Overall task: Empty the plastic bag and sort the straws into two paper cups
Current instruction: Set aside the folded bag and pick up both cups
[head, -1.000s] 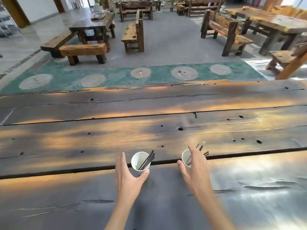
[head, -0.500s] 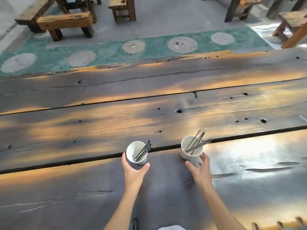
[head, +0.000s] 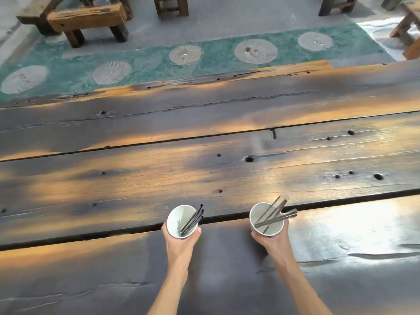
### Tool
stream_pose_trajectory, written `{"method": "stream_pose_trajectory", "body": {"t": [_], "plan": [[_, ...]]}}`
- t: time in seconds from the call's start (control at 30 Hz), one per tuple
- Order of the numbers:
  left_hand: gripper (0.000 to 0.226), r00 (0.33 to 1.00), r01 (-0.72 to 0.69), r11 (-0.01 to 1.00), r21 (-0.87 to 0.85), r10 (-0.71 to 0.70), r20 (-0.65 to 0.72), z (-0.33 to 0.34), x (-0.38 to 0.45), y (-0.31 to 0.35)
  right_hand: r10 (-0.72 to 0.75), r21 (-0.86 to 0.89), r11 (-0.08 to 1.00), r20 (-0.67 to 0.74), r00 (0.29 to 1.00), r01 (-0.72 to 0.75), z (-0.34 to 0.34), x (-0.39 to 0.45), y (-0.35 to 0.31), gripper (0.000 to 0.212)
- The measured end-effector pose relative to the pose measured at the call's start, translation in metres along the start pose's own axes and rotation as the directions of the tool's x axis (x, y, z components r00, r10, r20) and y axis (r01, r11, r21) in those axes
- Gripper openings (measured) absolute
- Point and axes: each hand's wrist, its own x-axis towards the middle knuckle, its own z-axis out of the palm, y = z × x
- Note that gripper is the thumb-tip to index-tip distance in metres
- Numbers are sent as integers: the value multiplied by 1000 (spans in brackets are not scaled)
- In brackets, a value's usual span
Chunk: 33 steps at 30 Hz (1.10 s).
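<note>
Two white paper cups stand side by side on the dark wooden table (head: 227,173). The left cup (head: 179,220) holds several thin black straws (head: 193,219) leaning to its right rim. The right cup (head: 266,220) holds several wider grey straws (head: 276,214) that fan out to the right. My left hand (head: 179,243) wraps the near side of the left cup. My right hand (head: 273,241) wraps the near side of the right cup. No plastic bag is in view.
A long gap between planks (head: 113,235) runs across the table just behind the cups. Beyond the far table edge lies a green floor strip with round stone discs (head: 255,51). Wooden benches (head: 86,19) stand further back.
Both hands have closed around the cups, which they only approached a second ago. The camera has tilted down, so the far room has left the view.
</note>
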Motion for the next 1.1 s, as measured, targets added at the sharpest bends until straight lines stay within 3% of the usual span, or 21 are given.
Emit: {"method": "stream_pose_trajectory", "body": {"t": [0.43,0.77,1.1], "plan": [[74,976,-217,976,-10,217,8,47,92,88,-179,32,983,-1,984,179,49,105,-75,83],[78,955,-293,954,-66,295,22,101,224,162,-304,25,952,-38,952,305,102,245,-154,78],[74,943,-329,944,-21,330,43,138,325,191,-331,28,944,42,943,330,143,344,-175,78]]}}
